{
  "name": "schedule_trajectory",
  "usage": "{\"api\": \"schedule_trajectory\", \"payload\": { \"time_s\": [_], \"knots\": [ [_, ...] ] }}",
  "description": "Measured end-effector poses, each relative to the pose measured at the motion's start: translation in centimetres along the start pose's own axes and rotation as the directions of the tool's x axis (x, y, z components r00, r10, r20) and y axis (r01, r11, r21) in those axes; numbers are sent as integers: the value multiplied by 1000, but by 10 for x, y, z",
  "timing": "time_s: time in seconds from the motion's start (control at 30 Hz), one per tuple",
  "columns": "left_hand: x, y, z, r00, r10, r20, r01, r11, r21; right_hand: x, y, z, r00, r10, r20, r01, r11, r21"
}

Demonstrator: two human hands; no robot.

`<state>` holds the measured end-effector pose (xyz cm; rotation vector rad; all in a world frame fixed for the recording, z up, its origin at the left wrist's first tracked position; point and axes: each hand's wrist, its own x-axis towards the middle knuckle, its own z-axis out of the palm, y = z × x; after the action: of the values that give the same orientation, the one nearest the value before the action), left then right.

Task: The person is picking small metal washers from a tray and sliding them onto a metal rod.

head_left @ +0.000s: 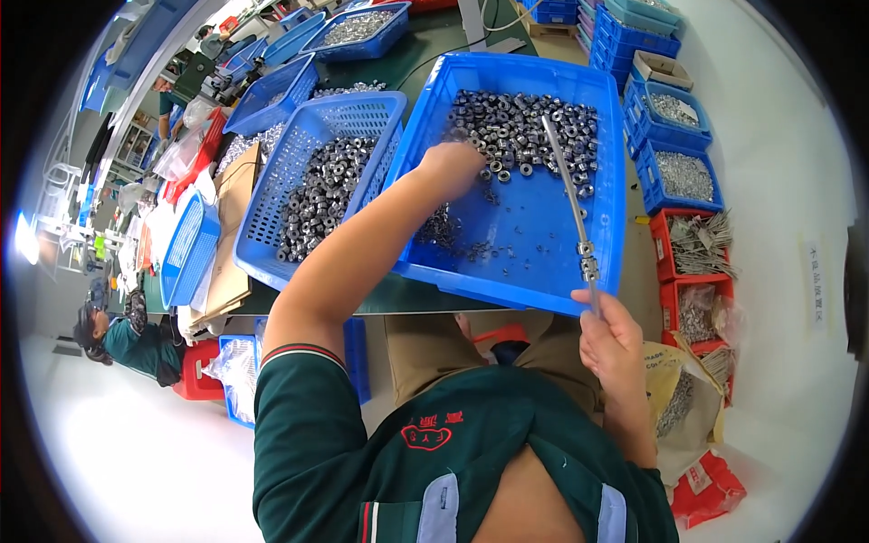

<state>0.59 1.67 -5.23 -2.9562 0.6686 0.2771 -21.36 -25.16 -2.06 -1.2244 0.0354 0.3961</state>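
My right hand is closed round the lower end of a thin metal rod. The rod slants up and away over the large blue tray. A few metal nuts are threaded on it, just above my fingers. My left hand reaches into the tray at the near left edge of a heap of dark, shiny metal nuts. Its fingers are blurred and mostly hidden behind the back of the hand, so what they hold does not show. Small dark bits lie on the tray floor nearer me.
Left of the tray stands a blue perforated basket with more nuts. Beyond are further blue baskets and cardboard. Blue and red bins of metal parts line the right wall. Co-workers sit at the far left.
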Motion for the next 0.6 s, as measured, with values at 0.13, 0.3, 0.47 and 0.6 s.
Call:
{"api": "schedule_trajectory", "payload": {
  "time_s": [0.13, 0.3, 0.47, 0.6],
  "knots": [
    [-6, 5, -5, 998, 33, -53, -31, 998, 47, 1, 1, -2, 1000, -5, 17, 5, 1000, 14],
    [-43, 28, -52, 950, 18, -312, -160, 886, -435, -1, 1, -4, 1000, 6, 26, -7, 1000, 30],
    [-69, 50, -71, 773, 141, -618, -445, 816, -370, -1, 1, -3, 999, 23, 41, -24, 999, 26],
    [-69, 54, -75, 673, 169, -720, -488, 833, -261, -2, -3, -4, 999, 28, 42, -29, 999, 16]
  ]
}}
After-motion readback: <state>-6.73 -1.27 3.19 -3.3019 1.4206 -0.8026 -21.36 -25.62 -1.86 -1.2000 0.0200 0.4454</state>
